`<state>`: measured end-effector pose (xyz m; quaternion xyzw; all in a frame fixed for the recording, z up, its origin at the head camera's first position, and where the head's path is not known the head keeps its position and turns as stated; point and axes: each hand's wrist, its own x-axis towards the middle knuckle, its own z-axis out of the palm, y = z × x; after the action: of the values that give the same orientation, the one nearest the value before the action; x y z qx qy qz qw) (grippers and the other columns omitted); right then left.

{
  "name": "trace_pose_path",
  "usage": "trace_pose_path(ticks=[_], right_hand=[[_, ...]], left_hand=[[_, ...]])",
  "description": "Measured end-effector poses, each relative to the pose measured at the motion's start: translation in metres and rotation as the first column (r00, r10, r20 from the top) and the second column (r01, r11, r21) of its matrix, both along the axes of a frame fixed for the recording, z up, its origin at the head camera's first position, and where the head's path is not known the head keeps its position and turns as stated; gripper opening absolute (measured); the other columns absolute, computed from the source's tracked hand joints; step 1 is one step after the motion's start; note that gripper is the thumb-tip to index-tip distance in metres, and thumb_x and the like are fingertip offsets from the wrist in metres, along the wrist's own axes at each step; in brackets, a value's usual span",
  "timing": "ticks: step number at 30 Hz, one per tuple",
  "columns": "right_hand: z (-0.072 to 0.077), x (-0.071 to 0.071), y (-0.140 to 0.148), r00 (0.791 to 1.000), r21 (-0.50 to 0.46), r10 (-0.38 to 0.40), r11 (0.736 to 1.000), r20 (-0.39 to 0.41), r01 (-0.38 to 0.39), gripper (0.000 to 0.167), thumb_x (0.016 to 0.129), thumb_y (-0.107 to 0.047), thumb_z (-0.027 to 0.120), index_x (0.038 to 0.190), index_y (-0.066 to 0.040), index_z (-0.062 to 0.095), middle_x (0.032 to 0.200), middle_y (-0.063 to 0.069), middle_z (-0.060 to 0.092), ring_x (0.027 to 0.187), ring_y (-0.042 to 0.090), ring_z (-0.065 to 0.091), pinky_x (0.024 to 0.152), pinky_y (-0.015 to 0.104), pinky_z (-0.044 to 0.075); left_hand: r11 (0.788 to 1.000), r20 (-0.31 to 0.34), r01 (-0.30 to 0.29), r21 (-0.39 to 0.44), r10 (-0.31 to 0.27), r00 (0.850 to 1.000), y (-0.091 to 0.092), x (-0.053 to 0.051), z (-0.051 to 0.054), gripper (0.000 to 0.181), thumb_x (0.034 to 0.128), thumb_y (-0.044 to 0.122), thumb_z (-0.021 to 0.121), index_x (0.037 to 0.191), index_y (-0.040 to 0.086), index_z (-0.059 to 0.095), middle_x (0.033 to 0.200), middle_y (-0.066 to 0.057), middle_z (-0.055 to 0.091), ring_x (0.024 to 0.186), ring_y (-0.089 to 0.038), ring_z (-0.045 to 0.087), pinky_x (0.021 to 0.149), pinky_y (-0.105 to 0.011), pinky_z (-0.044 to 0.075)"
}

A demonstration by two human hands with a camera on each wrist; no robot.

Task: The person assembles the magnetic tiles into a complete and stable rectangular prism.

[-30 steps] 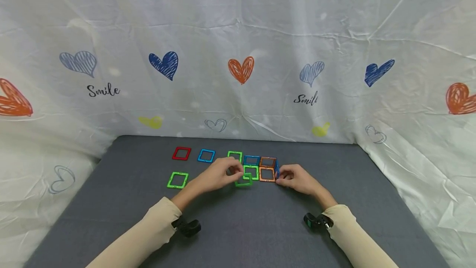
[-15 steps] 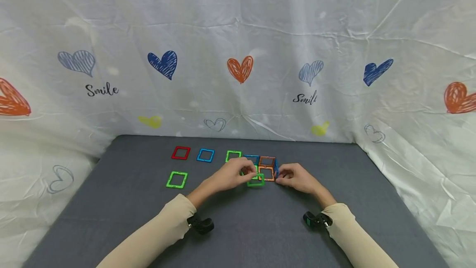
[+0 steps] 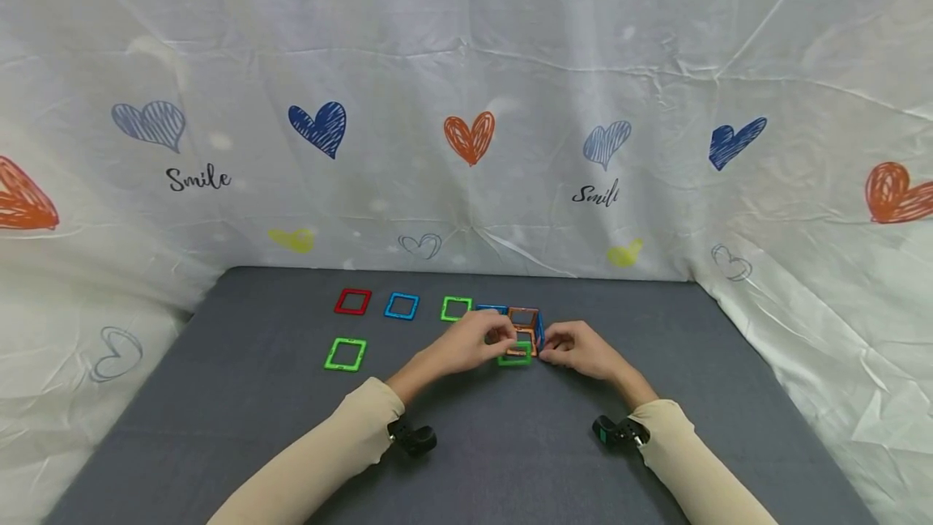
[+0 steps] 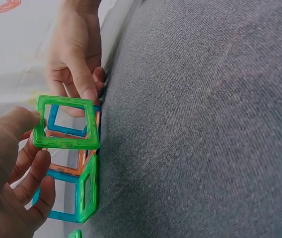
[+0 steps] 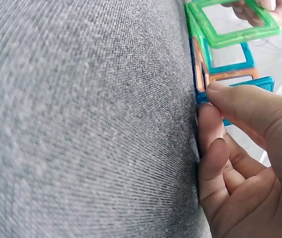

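Observation:
My left hand [image 3: 470, 343] pinches a green square magnetic tile [image 4: 69, 144] by one edge, thumb on one side. This tile is held up in front of a small row of joined tiles. At the row's right end my right hand [image 3: 583, 349] pinches an upright blue magnetic tile [image 5: 260, 85] low at its near corner, between thumb and index finger. An orange tile [image 3: 535, 343] lies flat beside it, with another orange tile [image 3: 523, 309] standing behind. A further blue tile [image 3: 492, 308] stands at the back. A flat green tile [image 4: 95, 188] is hidden by the left hand in the head view.
Loose tiles lie to the left on the grey table [image 3: 474, 460]: a red one [image 3: 350, 313], a blue one [image 3: 399, 317], and two green ones [image 3: 443, 309], one nearer the front. A white curtain [image 3: 408, 193] printed with hearts hangs behind the table.
My left hand has moved right with the green tile, from beside the row's left part to in front of the flat orange tile. The right hand has stayed at the blue tile.

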<state>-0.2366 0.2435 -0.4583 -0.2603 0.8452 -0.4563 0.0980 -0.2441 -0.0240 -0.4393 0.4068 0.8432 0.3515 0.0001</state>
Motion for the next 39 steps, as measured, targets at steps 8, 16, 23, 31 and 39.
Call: trace_pose_path(ticks=[8,16,23,31,39], right_hand=[[0.0002,0.0007,0.0000,1.000,0.000,-0.006,1.000,0.013,0.006,0.008,0.094,-0.004,0.074,0.102,-0.001,0.073,0.088,0.011,0.067,0.067,0.017,0.058,0.059,0.028,0.048],[-0.0003,0.0005,0.0005,1.000,-0.018,0.008,1.000,0.004,-0.008,0.008,0.095,-0.002,0.072,0.102,0.001,0.072,0.089,0.012,0.067,0.067,0.020,0.058,0.058,0.028,0.048],[-0.0004,0.0003,-0.0001,1.000,-0.013,0.015,1.000,0.001,-0.015,0.008,0.095,-0.003,0.072,0.102,-0.002,0.072,0.090,0.012,0.068,0.070,0.020,0.060,0.059,0.028,0.049],[-0.0037,-0.0020,0.0017,1.000,-0.006,0.016,1.000,-0.001,-0.016,0.008,0.094,-0.003,0.073,0.102,-0.003,0.073,0.089,0.011,0.068,0.069,0.018,0.060,0.058,0.028,0.049],[-0.0035,-0.0019,0.0020,1.000,-0.001,0.015,1.000,-0.004,-0.015,0.007,0.095,-0.003,0.072,0.102,-0.002,0.072,0.089,0.011,0.069,0.069,0.021,0.061,0.058,0.029,0.049]], left_hand=[[1.000,0.007,-0.007,0.012,0.007,1.000,0.0041,-0.0026,-0.0040,0.006,0.0993,0.016,0.070,0.094,0.016,0.072,0.085,0.010,0.061,0.075,-0.004,0.057,0.067,-0.023,0.049],[0.999,0.053,0.003,0.033,-0.005,0.999,0.0060,-0.0039,-0.0040,0.005,0.1003,0.015,0.069,0.097,0.015,0.072,0.085,0.010,0.062,0.076,-0.004,0.058,0.069,-0.024,0.050],[0.996,0.083,0.043,0.072,-0.049,0.995,0.0060,-0.0069,-0.0044,0.005,0.1007,0.015,0.068,0.100,0.013,0.073,0.088,0.009,0.063,0.079,-0.005,0.059,0.073,-0.025,0.051],[0.994,0.084,0.061,0.087,-0.068,0.994,0.0064,-0.0088,-0.0058,0.007,0.1009,0.016,0.068,0.102,0.013,0.074,0.090,0.009,0.066,0.080,-0.005,0.059,0.073,-0.025,0.051],[0.996,0.075,0.056,0.069,-0.062,0.995,0.0105,-0.0094,-0.0062,0.008,0.1002,0.017,0.069,0.102,0.013,0.075,0.094,0.008,0.068,0.079,-0.004,0.060,0.070,-0.024,0.050]])
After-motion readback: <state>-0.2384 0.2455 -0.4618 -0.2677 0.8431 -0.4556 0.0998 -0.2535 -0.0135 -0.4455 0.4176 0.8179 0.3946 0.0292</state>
